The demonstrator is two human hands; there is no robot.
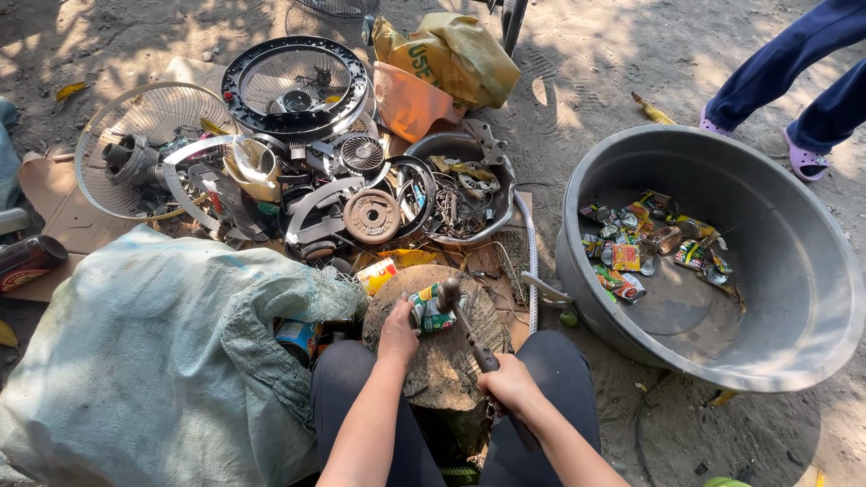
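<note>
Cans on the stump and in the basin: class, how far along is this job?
Done: a layer of flattened cans lies in the grey basin. In hand: the left hand steadies a green can on the wooden stump, and the right hand holds a hammer on it. Left: the sack looks full, contents hidden.

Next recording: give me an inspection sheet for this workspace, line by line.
Surface: wooden stump on sandy ground, between the person's knees.
Job's things: crushed green can on the stump; hammer with its head at the can.
Clutter: fan guards, metal scrap heap, woven sack, grey tub holding flattened cans.
Grippers: left hand steadies the can; right hand grips the hammer handle.
Cables: tangled wire in a bowl.
Surroundings: another person's legs beyond the tub.
</note>
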